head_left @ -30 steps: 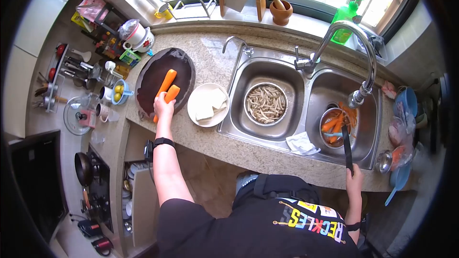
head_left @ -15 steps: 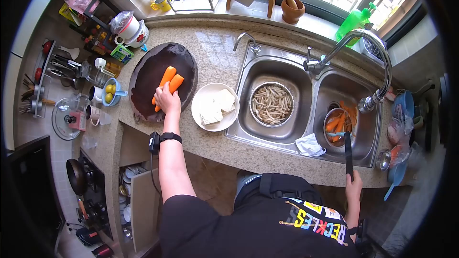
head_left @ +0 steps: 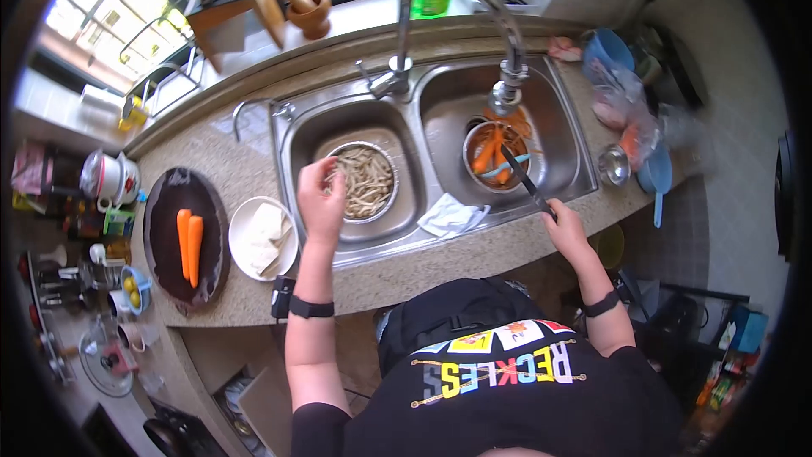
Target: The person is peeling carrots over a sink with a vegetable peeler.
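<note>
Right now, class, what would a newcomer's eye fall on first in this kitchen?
Probably the two bright orange carrots lying side by side on the dark board. Next might come the long dark knife in the right hand, angled over the orange-filled bowl in the sink. The vivid green bottle by the window stands out too.

The tall curved chrome faucet (head_left: pixel 508 30) arches over the right stainless-steel basin (head_left: pixel 551 114), and a long black tool (head_left: pixel 529 187) slants across its round metal bowl (head_left: pixel 467 153). A hand could pass over the speckled beige counter (head_left: pixel 381 277) before the sink, between the white round bowl (head_left: pixel 240 257) and the crumpled white cloth (head_left: pixel 452 216) on the front rim.
</note>
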A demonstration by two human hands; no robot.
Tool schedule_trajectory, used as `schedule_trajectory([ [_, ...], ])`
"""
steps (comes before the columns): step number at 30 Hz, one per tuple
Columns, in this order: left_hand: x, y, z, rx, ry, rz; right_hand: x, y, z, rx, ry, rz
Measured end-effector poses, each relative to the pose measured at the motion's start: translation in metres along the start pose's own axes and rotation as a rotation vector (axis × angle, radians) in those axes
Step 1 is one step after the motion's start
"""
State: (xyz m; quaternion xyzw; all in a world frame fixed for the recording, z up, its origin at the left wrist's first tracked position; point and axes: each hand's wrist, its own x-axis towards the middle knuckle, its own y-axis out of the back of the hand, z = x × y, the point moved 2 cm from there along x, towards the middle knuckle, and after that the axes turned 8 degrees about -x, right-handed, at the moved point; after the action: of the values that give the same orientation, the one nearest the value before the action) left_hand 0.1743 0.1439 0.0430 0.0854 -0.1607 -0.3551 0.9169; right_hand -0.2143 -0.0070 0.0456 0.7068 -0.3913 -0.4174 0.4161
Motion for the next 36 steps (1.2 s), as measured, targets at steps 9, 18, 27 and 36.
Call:
schedule_trajectory([
  [9, -0.035, -0.225, -0.035, -0.2, 0.436, -0.567, 0.014, 0.02, 0.057, 0.015, 0.053, 0.03],
  [18, -0.031, -0.322, -0.09, -0.284, 0.718, -0.385, 0.033, 0.024, 0.092, 0.065, 0.087, 0.055],
  [27, -0.034, -0.356, -0.106, 0.715, 0.19, -0.436, 0.087, 0.02, 0.117, 0.089, 0.053, 0.183],
  [36, -0.038, -0.36, -0.104, 0.854, 0.135, -0.558, 0.094, 0.012, 0.124, 0.143, 0.097, 0.169],
])
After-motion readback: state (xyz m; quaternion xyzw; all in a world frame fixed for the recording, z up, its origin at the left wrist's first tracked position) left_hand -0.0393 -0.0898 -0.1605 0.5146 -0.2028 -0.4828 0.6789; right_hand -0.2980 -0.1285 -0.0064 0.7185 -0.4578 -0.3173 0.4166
